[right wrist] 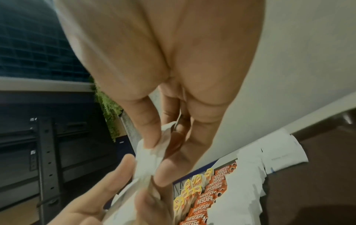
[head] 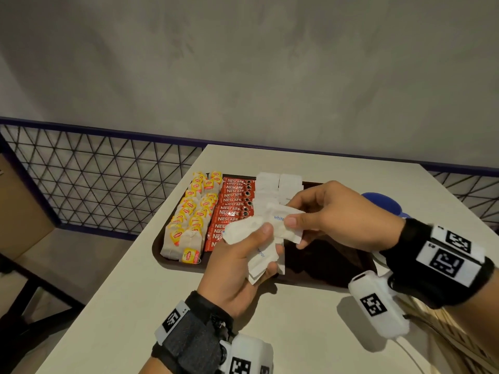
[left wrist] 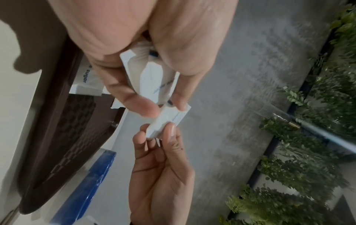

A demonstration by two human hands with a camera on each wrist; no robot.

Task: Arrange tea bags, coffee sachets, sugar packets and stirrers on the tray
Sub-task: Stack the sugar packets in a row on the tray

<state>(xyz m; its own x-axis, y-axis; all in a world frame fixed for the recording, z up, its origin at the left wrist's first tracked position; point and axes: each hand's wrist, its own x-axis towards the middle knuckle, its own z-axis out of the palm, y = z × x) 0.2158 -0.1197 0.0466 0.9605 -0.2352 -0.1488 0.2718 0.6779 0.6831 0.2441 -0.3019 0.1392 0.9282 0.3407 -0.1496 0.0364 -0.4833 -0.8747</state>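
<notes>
A dark brown tray (head: 332,261) lies on the white table. It holds rows of yellow-tagged tea bags (head: 189,211), red coffee sachets (head: 232,209) and white sugar packets (head: 270,184). Above the tray's front, my left hand (head: 270,247) grips a loose bunch of sugar packets (head: 243,232). My right hand (head: 293,211) pinches one sugar packet (head: 278,217) at the top of that bunch between thumb and fingers. The left wrist view shows both hands on that packet (left wrist: 169,117). In the right wrist view the thumb (right wrist: 152,143) presses the white paper.
A blue object (head: 380,203) sits on the table right of the tray, partly behind my right hand. A pale striped bundle (head: 442,338) lies at the front right, under my wrist. A black mesh railing (head: 94,179) runs beyond the table's left edge. The tray's right half is bare.
</notes>
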